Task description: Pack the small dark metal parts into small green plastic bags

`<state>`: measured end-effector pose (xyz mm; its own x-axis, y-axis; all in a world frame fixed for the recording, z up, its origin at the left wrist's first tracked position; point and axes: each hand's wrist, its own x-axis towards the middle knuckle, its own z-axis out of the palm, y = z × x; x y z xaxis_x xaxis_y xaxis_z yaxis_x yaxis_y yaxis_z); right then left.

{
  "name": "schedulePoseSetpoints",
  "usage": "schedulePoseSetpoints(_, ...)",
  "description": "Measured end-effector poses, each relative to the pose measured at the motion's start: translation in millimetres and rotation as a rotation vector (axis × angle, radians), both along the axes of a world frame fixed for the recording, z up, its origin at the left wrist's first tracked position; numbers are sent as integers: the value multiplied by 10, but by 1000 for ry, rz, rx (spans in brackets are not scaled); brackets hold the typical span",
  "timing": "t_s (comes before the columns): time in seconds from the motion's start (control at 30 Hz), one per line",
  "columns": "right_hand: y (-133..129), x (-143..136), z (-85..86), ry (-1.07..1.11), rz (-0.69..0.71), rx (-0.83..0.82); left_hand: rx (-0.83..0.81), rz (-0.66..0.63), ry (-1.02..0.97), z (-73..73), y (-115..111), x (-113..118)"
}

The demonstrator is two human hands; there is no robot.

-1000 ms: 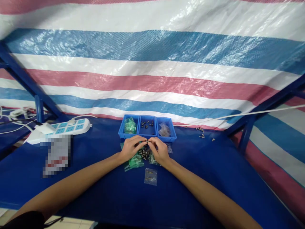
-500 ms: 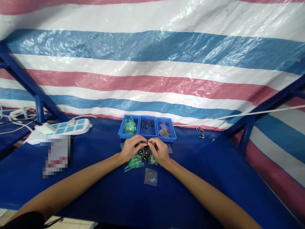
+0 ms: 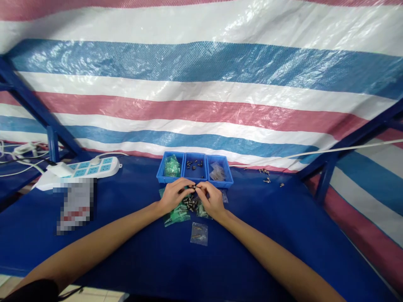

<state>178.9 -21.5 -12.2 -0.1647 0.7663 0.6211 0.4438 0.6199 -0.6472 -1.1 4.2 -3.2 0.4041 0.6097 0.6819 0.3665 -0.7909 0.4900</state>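
My left hand [image 3: 172,196] and my right hand [image 3: 213,200] meet just in front of the blue bins. Between their fingertips they pinch a small dark metal fitting [image 3: 194,187], mostly covered, its exact kind too small to make out. Below the fingers is a pile of similar dark and silvery metal fittings [image 3: 190,204]. Green plastic bags [image 3: 176,215] with slim pieces inside lie under and beside my left hand. Another bag of slim pieces [image 3: 202,211] is partly hidden by my right hand. Nearer to me lies a clear bag [image 3: 199,235] with brass-coloured pieces.
Three joined blue bins [image 3: 195,179] hold green bags, loose metal fittings and clear bags. Several loose metal pieces [image 3: 267,180] lie at the back right. On the left are a white power strip [image 3: 108,167] and a blurred-out packet [image 3: 75,205]. A striped sheet [image 3: 201,109] hangs behind.
Both hands stay in place. Only the fingertips and the small fitting between them shift very slightly.
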Motion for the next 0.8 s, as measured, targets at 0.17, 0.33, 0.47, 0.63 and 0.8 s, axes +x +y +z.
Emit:
schedulePoseSetpoints(0.17, 0, 2, 11, -8, -4, 24, 23, -9, 3, -26, 10, -8)
schedulePoseSetpoints(0.33, 7, 3, 7, -16, -7, 32, 47, -42, 2, -23, 6, -2)
schedulePoseSetpoints(0.47, 19, 1, -8, -39, 1, 56, 47, -52, 15, -26, 1, -1)
schedulePoseSetpoints(0.63, 43, -4, -16, -59, 12, 84, 64, -51, 19, -16, -9, -7)
schedulePoseSetpoints(0.8, 43, -2, -8, -54, 11, 80, 76, -34, 6, 31, -33, -4)
